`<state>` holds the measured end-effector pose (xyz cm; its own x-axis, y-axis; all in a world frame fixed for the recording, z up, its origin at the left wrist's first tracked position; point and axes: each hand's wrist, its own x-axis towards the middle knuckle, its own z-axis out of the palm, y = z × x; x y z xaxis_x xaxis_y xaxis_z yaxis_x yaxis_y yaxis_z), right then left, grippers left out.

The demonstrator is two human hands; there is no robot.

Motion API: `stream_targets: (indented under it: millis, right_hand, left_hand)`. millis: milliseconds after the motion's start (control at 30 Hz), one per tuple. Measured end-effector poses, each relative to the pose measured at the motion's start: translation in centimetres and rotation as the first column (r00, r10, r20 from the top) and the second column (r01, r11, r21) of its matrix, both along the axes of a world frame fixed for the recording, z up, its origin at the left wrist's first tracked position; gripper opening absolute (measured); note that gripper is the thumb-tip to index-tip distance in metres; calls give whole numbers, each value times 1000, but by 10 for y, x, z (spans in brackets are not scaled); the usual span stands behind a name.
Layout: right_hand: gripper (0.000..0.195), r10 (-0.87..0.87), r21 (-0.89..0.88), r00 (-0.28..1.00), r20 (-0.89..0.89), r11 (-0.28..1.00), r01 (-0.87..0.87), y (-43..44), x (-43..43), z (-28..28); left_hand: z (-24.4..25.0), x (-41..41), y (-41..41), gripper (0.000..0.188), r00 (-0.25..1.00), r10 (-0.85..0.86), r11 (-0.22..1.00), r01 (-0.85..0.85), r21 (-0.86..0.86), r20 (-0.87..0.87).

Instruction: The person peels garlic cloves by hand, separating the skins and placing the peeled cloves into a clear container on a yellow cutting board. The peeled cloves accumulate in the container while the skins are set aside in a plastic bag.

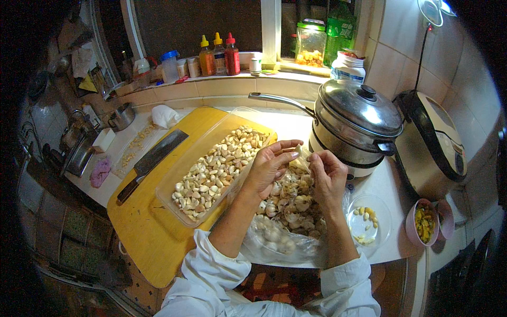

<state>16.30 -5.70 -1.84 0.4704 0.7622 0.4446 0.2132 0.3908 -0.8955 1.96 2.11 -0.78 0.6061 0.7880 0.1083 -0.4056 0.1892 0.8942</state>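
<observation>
Between the thumb and fingers of my left hand (273,164) is a pale garlic clove (299,149). Close on its right, my right hand (329,172) has its thumb and forefinger pinched together; whether they hold a scrap of skin is not clear. Both hands are above a clear plastic bag (277,245) filled with garlic bulbs and papery skins (295,202), partly hidden by my forearms. To the left, a clear plastic tray (189,222) contains many loose garlic cloves (214,170). Several peeled cloves (366,214) lie in a clear round dish (386,228) on the right.
The tray rests on a yellow cutting board (158,253), beside a cleaver (160,152). A lidded steel pot (356,119) extends its handle leftward behind my hands. Farther right are a rice cooker (429,138) and a pink bowl of food (412,233). Sauce bottles (232,57) line the windowsill.
</observation>
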Motion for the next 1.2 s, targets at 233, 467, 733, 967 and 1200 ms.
stream_targets:
  millis: [233,467,733,967,1200]
  right_hand:
    - [12,-9,-65,997,73,998,14,-1,-5,1]
    - [9,-67,-24,994,89,997,69,-2,-2,4]
    - [10,-22,-45,996,90,999,26,-2,-8,8]
    - [9,-47,-40,996,73,998,50,-1,-4,0]
    - [9,-63,-2,991,118,998,63,1,0,-1]
  left_hand:
    - [-3,7,-3,29,999,37,997,-36,74,-9]
    - [3,3,-5,31,998,18,999,-15,47,-54]
    - [7,-2,-6,36,1000,-16,1000,16,-3,5]
    - [4,0,-6,34,998,-62,997,61,-40,-17]
    - [-1,0,0,35,999,17,999,-19,-42,-37]
